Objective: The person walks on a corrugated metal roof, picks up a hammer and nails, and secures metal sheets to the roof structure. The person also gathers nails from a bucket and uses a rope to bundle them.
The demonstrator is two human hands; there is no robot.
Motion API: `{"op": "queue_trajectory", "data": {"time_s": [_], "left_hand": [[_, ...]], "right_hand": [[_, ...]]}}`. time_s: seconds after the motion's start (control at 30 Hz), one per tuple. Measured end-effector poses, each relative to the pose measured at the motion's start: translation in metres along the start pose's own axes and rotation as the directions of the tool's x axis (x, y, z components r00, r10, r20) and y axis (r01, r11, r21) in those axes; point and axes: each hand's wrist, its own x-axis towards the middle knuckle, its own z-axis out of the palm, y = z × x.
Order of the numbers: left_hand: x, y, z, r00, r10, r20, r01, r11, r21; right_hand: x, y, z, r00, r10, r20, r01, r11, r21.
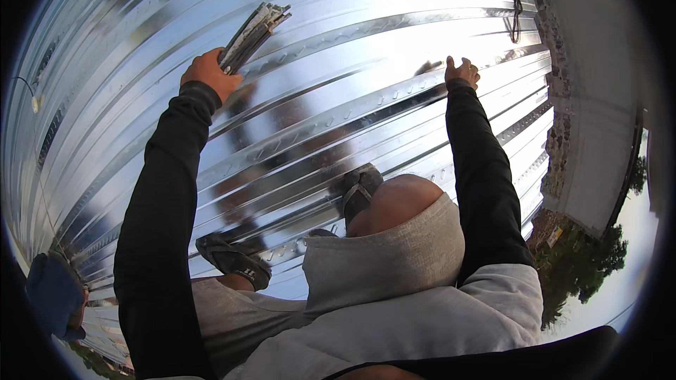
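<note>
While the strip bundle (256, 33) is clamped in the left hand's grip (211, 76) over ribbed metal sheeting (324, 84), its long axis is angled away-rightward, near end hidden; the right hand (462, 74) is held fingers apart, contact unclear.

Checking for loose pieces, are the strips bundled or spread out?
Bundled: the strips sit close together, one end gripped in the left hand.

Silver striped metal sheeting (394, 28), grey-and-white strip bundle (253, 37), black sleeves (163, 183), light-grey shirt (408, 324)
</note>
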Motion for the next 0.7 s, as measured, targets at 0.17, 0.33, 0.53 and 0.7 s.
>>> {"op": "queue_trajectory", "data": {"time_s": [0.17, 0.33, 0.53, 0.7], "left_hand": [[0.031, 0.065, 0.028, 0.998, 0.059, -0.026, -0.057, 0.996, 0.062], [0.068, 0.150, 0.058, 0.991, 0.123, 0.044, -0.128, 0.979, 0.157], [0.111, 0.224, 0.096, 0.995, 0.098, 0.023, -0.101, 0.971, 0.217], [0.135, 0.254, 0.097, 0.992, 0.122, 0.029, -0.126, 0.969, 0.211]], "right_hand": [[0.049, 0.042, 0.018, 0.977, -0.040, -0.210, 0.057, 0.995, 0.078], [0.068, 0.052, 0.024, 0.969, 0.044, -0.244, 0.040, 0.943, 0.329], [0.073, 0.051, 0.019, 0.984, 0.039, -0.176, 0.016, 0.954, 0.300], [0.074, 0.050, 0.013, 0.983, 0.027, -0.184, 0.029, 0.955, 0.296]]}}
